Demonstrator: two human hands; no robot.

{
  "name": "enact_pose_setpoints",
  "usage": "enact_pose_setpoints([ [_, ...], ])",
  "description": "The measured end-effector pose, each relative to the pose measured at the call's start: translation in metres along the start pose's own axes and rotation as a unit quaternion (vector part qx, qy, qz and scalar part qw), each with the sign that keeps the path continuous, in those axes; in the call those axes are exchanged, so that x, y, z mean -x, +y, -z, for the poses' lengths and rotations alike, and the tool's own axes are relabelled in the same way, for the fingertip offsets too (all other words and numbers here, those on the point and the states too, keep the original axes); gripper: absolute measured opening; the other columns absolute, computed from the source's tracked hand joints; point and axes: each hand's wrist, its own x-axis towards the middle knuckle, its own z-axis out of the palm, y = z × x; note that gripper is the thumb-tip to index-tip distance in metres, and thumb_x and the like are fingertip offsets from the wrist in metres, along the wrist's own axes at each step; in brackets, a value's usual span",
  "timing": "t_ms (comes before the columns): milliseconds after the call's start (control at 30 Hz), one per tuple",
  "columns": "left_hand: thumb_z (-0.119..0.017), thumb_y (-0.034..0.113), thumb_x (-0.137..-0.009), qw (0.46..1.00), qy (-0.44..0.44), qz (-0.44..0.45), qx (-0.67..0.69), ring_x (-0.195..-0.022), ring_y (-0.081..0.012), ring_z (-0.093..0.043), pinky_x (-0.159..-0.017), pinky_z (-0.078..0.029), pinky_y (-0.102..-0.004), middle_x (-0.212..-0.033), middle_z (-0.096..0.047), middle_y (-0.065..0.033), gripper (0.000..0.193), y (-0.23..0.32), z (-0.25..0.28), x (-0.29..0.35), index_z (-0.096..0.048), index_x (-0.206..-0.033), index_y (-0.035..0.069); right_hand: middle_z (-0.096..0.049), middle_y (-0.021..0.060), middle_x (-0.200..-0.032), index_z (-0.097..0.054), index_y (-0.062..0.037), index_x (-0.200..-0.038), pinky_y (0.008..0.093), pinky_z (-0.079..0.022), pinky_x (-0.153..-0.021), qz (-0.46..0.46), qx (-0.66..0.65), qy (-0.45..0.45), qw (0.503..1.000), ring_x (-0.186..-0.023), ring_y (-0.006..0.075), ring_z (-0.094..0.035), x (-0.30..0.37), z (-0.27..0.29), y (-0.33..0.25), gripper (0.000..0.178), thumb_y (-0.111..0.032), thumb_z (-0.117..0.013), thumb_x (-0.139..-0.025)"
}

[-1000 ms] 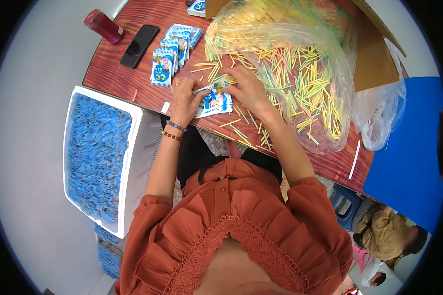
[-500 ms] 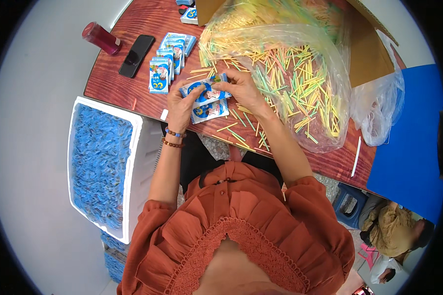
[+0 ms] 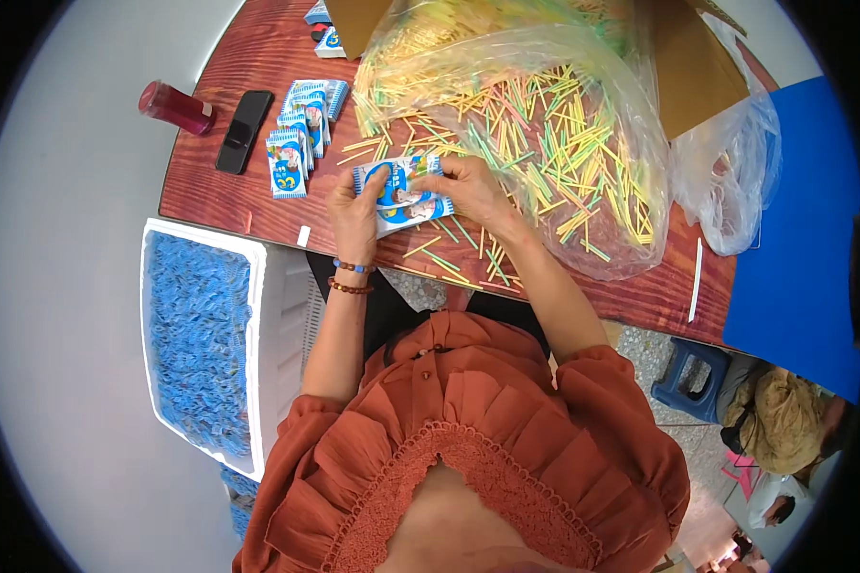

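Both of my hands hold a small blue-and-white packet (image 3: 398, 179) over the near edge of the table. My left hand (image 3: 355, 215) grips its left side with the thumb on top. Fingers of my right hand (image 3: 480, 199) pinch its right side. Directly below it, partly covered, is a second packet (image 3: 417, 214) of the same kind. To the left, several similar packets (image 3: 288, 164) lie in an overlapping row. Thin yellow, green and pink sticks (image 3: 583, 153) are scattered to the right of my hands, many of them on a clear plastic bag (image 3: 631, 250).
A dark phone (image 3: 245, 132) and a red bottle (image 3: 177, 107) lie at the far left of the table (image 3: 210, 191). Beside the table stands a white box (image 3: 258, 363) full of blue packets. A cardboard box (image 3: 702, 67), a crumpled clear bag (image 3: 726, 181) and a blue stool (image 3: 690, 377) are at right.
The view has shifted, so the table items sit a little differently in it. My hands still hold the packet, now closer over the second one.
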Motion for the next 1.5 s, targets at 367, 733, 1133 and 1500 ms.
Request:
enact_pose_setpoints([
  [367,-0.068,0.008,-0.086,1.0,0.003,-0.015,-0.004,-0.069,-0.0033,-0.056,-0.061,-0.044,-0.0196,-0.08,-0.065,0.0012,0.005,0.023,-0.002,0.005,-0.065,-0.086,0.004,-0.062,0.0005,-0.077,-0.065,-0.0011,-0.103,0.0224,-0.043,-0.061,0.021,0.05,0.017,0.998,-0.07,0.0076,-0.055,0.008,0.001,-0.034,0.027,-0.018,-0.072,-0.082],
  [733,-0.065,0.013,-0.09,0.989,-0.009,0.095,0.113,-0.071,-0.0043,-0.058,-0.061,-0.046,-0.0193,-0.082,-0.066,0.0003,0.011,0.002,-0.015,0.004,-0.067,-0.088,0.003,-0.067,0.0028,-0.077,-0.069,0.0003,-0.092,0.0233,-0.046,-0.058,0.055,0.016,0.079,0.995,-0.066,0.0046,-0.056,0.011,0.001,-0.019,0.013,-0.01,-0.068,-0.084],
  [1133,-0.059,0.023,-0.095,0.97,-0.029,0.162,0.178,-0.067,-0.012,-0.064,-0.055,-0.054,-0.0282,-0.079,-0.067,-0.0036,0.022,0.007,-0.031,0.005,-0.065,-0.083,0.005,-0.052,0.0084,-0.121,-0.064,-0.0076,-0.104,0.0368,-0.037,-0.101,0.27,0.279,0.039,0.921,-0.118,0.0236,-0.048,0.03,0.037,-0.037,0.027,-0.012,-0.07,-0.079],
  [1500,-0.06,0.024,-0.094,0.969,-0.028,0.182,0.164,-0.066,-0.0113,-0.064,-0.056,-0.053,-0.0269,-0.079,-0.067,-0.0042,0.025,0.006,-0.041,0.006,-0.065,-0.081,0.003,-0.049,0.0133,-0.127,-0.064,-0.006,-0.098,0.0414,-0.036,-0.102,0.277,0.339,0.024,0.899,-0.124,0.0297,-0.044,0.032,0.039,-0.036,0.025,-0.017,-0.073,-0.078],
])
